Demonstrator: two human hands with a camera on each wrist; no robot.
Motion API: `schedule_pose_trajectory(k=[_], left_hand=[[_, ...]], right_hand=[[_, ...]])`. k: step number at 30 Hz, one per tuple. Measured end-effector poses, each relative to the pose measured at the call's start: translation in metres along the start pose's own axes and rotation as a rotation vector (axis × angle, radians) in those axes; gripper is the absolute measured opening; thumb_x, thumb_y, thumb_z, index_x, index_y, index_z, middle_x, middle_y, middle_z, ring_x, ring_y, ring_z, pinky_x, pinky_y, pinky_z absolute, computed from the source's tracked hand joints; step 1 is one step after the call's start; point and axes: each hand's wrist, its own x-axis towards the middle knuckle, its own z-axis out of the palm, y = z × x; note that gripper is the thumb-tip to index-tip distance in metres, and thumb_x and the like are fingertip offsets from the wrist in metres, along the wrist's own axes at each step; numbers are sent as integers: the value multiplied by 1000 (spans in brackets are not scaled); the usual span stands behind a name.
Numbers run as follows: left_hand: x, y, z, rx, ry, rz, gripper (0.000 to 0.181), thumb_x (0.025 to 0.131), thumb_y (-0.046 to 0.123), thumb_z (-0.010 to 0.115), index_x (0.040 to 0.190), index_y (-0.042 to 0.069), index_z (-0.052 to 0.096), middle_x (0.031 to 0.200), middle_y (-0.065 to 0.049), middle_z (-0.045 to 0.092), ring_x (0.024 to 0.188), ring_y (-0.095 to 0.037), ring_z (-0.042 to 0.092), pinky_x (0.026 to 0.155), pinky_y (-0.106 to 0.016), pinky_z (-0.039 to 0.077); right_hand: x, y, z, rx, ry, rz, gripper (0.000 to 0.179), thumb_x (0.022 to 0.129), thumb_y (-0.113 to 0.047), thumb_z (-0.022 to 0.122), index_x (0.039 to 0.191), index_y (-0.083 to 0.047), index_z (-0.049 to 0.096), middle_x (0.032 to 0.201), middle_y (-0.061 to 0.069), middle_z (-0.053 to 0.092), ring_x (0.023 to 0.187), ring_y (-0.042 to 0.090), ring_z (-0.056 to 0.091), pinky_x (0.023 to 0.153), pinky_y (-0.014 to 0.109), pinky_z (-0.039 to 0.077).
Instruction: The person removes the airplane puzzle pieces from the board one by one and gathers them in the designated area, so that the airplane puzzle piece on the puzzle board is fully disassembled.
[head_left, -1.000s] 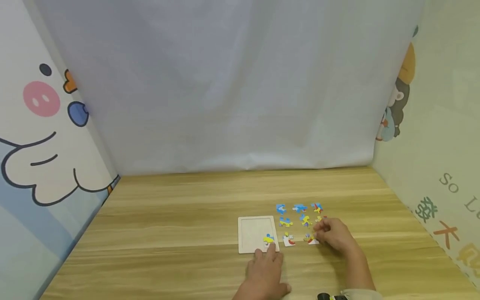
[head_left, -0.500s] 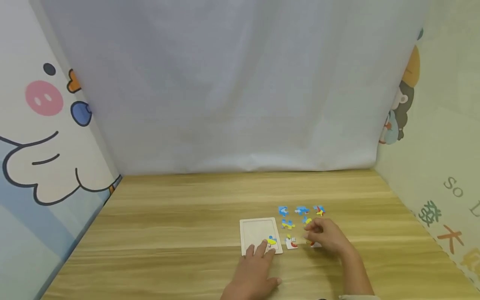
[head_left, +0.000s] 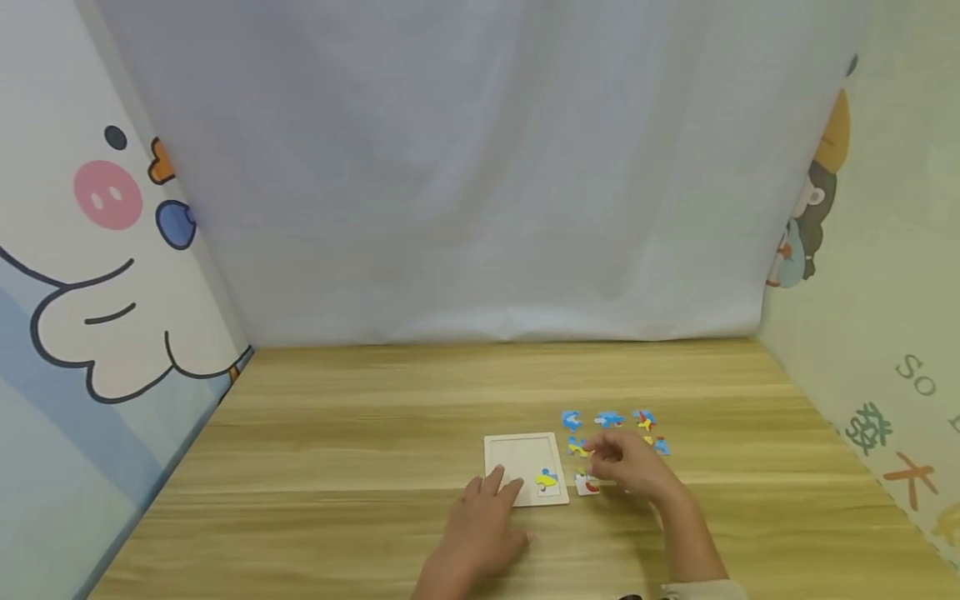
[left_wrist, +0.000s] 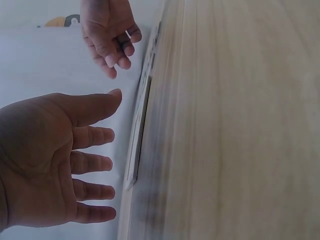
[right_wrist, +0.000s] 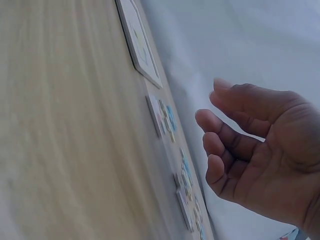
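In the head view, a square wooden puzzle tray (head_left: 488, 454) lies on the table with one yellow, blue and white jigsaw piece (head_left: 547, 481) in its lower right corner. My left hand (head_left: 480, 521) is at the tray's lower left, its fingertips over the near edge. The left wrist view shows those fingers (left_wrist: 92, 162) straight and holding nothing. My right hand (head_left: 637, 467) hovers over the loose pieces, partly hiding them. From the right wrist view, its fingers (right_wrist: 215, 145) are loosely curled, with nothing between thumb and forefinger. A white and red jigsaw piece (head_left: 586, 485) lies just beside it.
Several loose jigsaw pieces lie right of the tray, among them a blue corner piece (head_left: 572, 420), a blue and white piece (head_left: 609, 419) and a red, yellow and blue one (head_left: 644, 418). A pale curtain (head_left: 480, 208) hangs behind the wooden table (head_left: 337, 467).
My right hand has moved left across the loose pieces, uncovering some at the right and covering others. The left hand has shifted left, away from the piece in the tray. The view has shifted slightly.
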Motion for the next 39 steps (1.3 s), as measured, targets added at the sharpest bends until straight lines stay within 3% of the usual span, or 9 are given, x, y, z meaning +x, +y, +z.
schedule_pose_trajectory(k=[3,11,16,28,32,39], left_hand=[[3,-5,0,-25,5,-17,57,79,31,70,128,6,54,137,-20,41,121,-43,38,92,-58,36],[9,-15,2,-52,35,-41,59,80,30,69,130,4,52,139,-22,37,122,-46,35,91,-63,34],[15,-16,2,-30,27,-57,59,80,32,70,129,4,53,138,-20,39,122,-44,36,89,-61,37],[26,-17,1,26,-22,-86,56,83,34,68,131,10,52,140,-19,38,125,-43,34,91,-59,36],[26,-17,1,72,-35,-82,53,83,35,67,130,13,55,139,-17,39,124,-43,35,91,-59,36],[27,-17,1,77,-26,-92,48,85,34,65,128,16,56,139,-15,41,124,-41,36,90,-58,36]], right_hand=[[4,-1,5,8,-18,-37,25,80,-2,68,101,10,60,80,5,57,72,19,54,62,27,48],[13,-5,22,1,-65,-40,28,76,-1,70,101,8,61,78,4,56,69,18,53,56,27,48],[19,-9,33,-83,-83,-56,29,72,-2,73,99,5,64,75,2,55,67,16,52,56,27,47],[20,-11,45,-229,-80,-34,30,66,-2,72,95,0,67,70,-1,52,65,14,47,57,29,42],[19,-14,46,-255,-92,-7,30,66,-3,73,95,0,69,70,0,51,65,16,46,55,29,41],[20,-17,49,-264,-103,51,29,67,-2,76,95,-2,69,72,2,51,67,18,46,56,31,42]])
